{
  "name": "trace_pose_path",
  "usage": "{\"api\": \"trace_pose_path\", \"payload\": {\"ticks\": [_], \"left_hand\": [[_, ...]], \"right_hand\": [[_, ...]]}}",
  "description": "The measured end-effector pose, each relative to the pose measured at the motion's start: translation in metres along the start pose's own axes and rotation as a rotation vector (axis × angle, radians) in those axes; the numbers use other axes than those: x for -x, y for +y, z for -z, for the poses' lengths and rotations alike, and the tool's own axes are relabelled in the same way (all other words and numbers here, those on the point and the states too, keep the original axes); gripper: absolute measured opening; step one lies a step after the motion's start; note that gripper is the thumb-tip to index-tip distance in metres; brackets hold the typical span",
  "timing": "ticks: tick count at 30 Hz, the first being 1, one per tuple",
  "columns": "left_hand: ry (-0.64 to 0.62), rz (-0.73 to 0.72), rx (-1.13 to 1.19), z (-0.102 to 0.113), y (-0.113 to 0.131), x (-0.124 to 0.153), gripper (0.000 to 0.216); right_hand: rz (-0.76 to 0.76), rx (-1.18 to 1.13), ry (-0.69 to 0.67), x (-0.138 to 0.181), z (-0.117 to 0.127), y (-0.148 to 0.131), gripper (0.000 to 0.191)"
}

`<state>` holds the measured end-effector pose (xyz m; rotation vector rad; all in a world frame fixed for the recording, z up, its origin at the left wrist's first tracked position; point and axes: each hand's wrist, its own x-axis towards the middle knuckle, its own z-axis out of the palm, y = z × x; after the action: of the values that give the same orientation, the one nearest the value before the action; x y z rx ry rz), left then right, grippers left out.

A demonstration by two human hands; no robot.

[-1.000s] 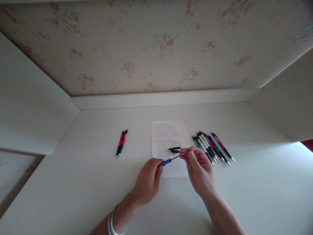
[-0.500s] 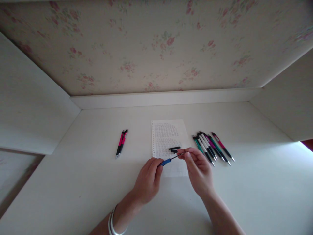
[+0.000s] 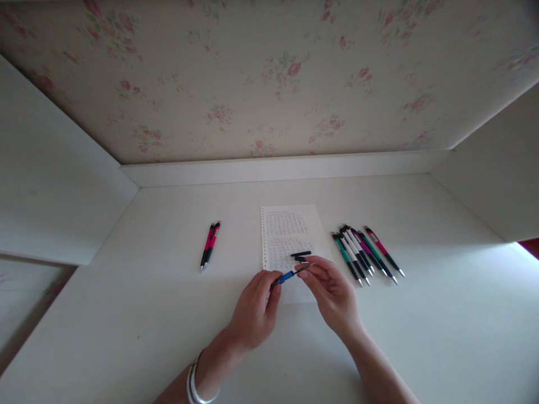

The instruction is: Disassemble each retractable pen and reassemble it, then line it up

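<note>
The white desk (image 3: 168, 336) fills most of the view, with a lined notebook sheet (image 3: 286, 230) lying near the middle. Right of the sheet sits a row of pens (image 3: 366, 255), and off to the left a pair of pink-and-black pens (image 3: 209, 246). Low over the sheet's near edge, the left hand (image 3: 255, 308) pinches the blue pen barrel (image 3: 287, 276), while the right hand (image 3: 330, 292) is closed on the thin dark refill (image 3: 304, 269) sticking out of it. Two small black pen parts (image 3: 300, 256) lie on the paper just behind. The writing on the sheet is too faint to read, and fingers cover the barrel's near end.
</note>
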<state>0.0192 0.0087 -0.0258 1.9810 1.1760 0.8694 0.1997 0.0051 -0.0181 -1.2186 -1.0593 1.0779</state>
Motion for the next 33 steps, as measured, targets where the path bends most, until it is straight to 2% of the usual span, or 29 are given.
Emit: {"api": "trace_pose_path", "payload": {"ticks": [4, 9, 14, 17, 19, 23, 25, 28, 33], "left_hand": [[-0.037, -0.018, -0.024, 0.002, 0.003, 0.002, 0.022], [-0.040, -0.082, -0.064, 0.001, 0.001, 0.007, 0.027], [0.002, -0.134, -0.152, -0.001, -0.003, 0.010, 0.010], [0.006, -0.155, -0.148, 0.000, -0.003, 0.010, 0.010], [0.034, -0.130, -0.146, 0.001, -0.003, 0.010, 0.012], [0.076, -0.074, -0.167, 0.002, -0.003, 0.009, 0.015], [0.077, -0.068, -0.168, 0.001, -0.002, 0.009, 0.016], [0.074, -0.054, -0.154, 0.001, -0.002, 0.009, 0.016], [0.055, -0.041, -0.125, 0.002, 0.000, 0.008, 0.017]], "right_hand": [[0.009, 0.066, -0.036, 0.003, -0.005, -0.002, 0.023], [0.005, 0.115, -0.164, 0.009, -0.012, -0.006, 0.010], [-0.001, 0.132, -0.254, 0.008, -0.010, -0.009, 0.009], [-0.023, 0.205, -0.317, 0.004, -0.005, -0.012, 0.011], [-0.012, 0.286, -0.274, 0.001, 0.000, -0.012, 0.014], [0.084, 0.551, 0.016, -0.010, 0.015, -0.004, 0.020], [0.143, 0.728, 0.107, -0.016, 0.024, 0.002, 0.023], [0.181, 0.891, 0.124, -0.021, 0.033, 0.009, 0.023], [0.249, 0.988, 0.041, -0.022, 0.032, 0.014, 0.024]]}}
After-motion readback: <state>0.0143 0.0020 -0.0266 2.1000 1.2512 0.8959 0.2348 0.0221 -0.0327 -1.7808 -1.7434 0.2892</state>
